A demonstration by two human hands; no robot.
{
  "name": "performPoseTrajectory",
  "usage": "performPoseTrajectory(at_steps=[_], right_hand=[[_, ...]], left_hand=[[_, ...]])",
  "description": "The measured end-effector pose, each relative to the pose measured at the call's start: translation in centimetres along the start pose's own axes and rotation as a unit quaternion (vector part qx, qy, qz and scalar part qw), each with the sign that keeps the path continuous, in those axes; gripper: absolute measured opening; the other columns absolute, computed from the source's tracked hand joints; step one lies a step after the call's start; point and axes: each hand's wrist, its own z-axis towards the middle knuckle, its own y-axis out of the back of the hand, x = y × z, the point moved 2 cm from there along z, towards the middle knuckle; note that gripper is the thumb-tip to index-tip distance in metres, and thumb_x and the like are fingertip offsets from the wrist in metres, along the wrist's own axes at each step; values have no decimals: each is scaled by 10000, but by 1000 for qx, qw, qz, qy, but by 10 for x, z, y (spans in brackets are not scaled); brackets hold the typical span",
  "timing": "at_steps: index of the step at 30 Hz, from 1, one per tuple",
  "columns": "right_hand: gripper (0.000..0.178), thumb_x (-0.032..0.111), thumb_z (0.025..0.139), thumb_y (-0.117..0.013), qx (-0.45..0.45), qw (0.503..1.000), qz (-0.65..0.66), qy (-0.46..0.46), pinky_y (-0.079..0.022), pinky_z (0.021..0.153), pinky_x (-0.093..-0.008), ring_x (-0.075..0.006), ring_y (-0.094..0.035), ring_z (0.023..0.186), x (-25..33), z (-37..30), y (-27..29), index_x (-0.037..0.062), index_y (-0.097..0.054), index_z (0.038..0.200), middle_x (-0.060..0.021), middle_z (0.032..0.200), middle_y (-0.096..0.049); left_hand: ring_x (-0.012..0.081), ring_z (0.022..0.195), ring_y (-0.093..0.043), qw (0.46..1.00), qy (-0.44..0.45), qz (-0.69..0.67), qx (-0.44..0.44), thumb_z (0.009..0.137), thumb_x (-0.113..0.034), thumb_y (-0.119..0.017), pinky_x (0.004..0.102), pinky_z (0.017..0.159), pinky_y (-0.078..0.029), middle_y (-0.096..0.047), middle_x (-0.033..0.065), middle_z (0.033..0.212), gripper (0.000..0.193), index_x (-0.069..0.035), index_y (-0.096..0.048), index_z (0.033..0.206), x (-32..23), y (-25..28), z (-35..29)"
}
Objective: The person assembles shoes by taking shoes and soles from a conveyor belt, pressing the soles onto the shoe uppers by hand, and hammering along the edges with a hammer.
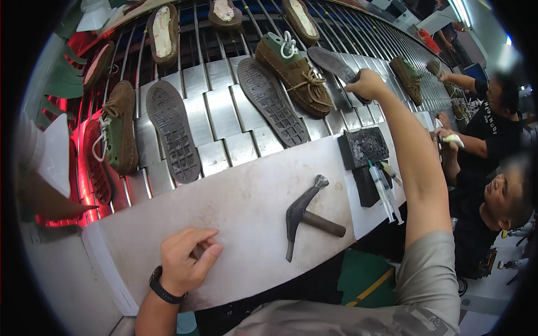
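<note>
My right hand [367, 84] reaches out over the slatted metal conveyor [224, 112] and grips a dark rubber sole [330, 63] by its near end. Just left of it lies a brown suede shoe with a green collar [294, 75], and beside that another dark sole [272, 103], tread up. My left hand [185, 260] rests on the worn white bench top [246, 207], fingers curled loosely with nothing visible in them; a dark band sits on the wrist. A shoemaker's hammer [305, 215] lies on the bench between my arms.
More soles [172, 131] and shoes [120, 129] ride the conveyor, some near a red-lit slot at left. A black block [363, 147] and white tubes [384, 190] sit at the bench's right end. Two other people in black work at the far right.
</note>
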Motion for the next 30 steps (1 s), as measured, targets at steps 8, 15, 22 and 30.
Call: performPoseTrajectory(at_steps=[8,15,22,30], right_hand=[[828,501,749,-862,-221,967,125,-21,-557,1016,-442,-405,-719,1155,57,103,35,-112,-628,1255,-299,1226,-731],[1078,577,850,-839,-118,993,18,-8,-499,1125,-529,-424,-610,1364,137,208,3,-27,-325,1582,-307,1476,-595],[740,386,895,-815,-176,983,4,-49,-479,1089,-621,-422,-594,1360,153,126,26,40,-475,1454,-265,1438,-605],[963,466,877,-834,-372,911,136,113,-511,1060,-521,-422,-641,1249,182,-70,128,6,-379,1590,-275,1340,-634]], left_hand=[[226,719,-738,996,-38,41,64,843,-81,-843,336,644,-581,-756,112,869,272,-7,-757,1091,5,5,2],[377,797,-706,997,-40,25,62,826,-146,-852,434,709,-580,-734,190,960,353,-1,-733,1125,0,12,3],[386,804,-708,998,-40,28,28,819,-145,-872,434,712,-581,-737,186,964,362,-23,-737,1132,-2,14,-7],[228,929,-763,994,31,-94,-49,968,-62,-744,349,848,-606,-773,148,1055,302,38,-696,1249,12,12,-18]])
